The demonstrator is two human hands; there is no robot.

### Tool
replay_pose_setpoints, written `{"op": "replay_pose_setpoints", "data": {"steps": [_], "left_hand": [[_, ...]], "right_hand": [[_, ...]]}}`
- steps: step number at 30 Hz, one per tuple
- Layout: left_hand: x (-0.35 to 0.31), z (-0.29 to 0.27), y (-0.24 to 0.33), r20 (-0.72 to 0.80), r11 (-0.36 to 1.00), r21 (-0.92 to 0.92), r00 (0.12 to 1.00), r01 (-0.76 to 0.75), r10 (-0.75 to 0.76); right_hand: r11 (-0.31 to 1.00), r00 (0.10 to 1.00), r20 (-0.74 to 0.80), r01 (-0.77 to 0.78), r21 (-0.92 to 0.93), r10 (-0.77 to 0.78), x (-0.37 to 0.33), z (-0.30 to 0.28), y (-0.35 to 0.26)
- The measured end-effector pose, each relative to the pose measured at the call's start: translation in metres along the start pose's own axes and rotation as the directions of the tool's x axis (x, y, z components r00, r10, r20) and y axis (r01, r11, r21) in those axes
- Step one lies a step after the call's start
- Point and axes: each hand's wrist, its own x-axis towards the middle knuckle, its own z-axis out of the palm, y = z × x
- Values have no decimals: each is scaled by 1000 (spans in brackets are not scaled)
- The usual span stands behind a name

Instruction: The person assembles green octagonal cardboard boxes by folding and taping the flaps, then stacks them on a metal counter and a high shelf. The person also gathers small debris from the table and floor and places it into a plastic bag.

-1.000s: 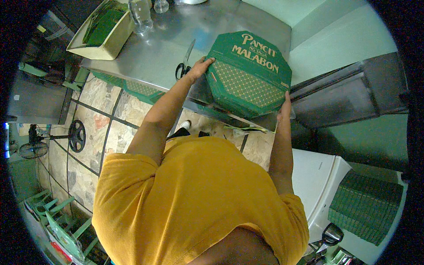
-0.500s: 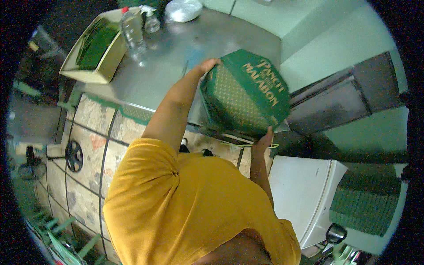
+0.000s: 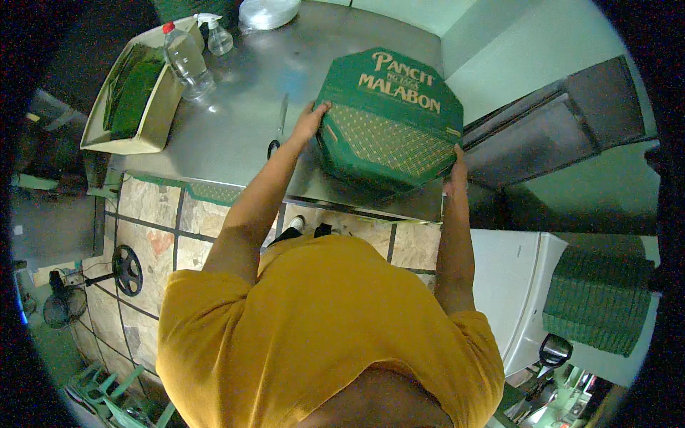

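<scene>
A cream tray [image 3: 153,125] of green leaves is sitting at the far left of a steel table [image 3: 235,121], with a clear plastic bottle [image 3: 184,60] just beside it. Scissors [image 3: 278,132] are lying near the left hand [image 3: 310,121], whose fingers are gripping the left edge of a green octagonal box [image 3: 389,121]. The right hand [image 3: 455,167] is clasping its right edge, holding the box tilted at the table's near edge.
</scene>
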Motion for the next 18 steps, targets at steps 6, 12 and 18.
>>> {"op": "replay_pose_setpoints", "data": {"steps": [6, 12, 18], "left_hand": [[32, -4, 38, 113, 993, 103, 992, -61, 50], [34, -18, 23, 123, 997, 74, 992, -36, 27], [46, -28, -3, 122, 997, 68, 992, -45, 36]], "right_hand": [[988, 989, -4, 146, 55, -146, -9, -3, 7], [985, 985, 35, 168, -35, -167, 22, -11, 35], [990, 991, 13, 134, -32, -134, -3, 15, 35]]}}
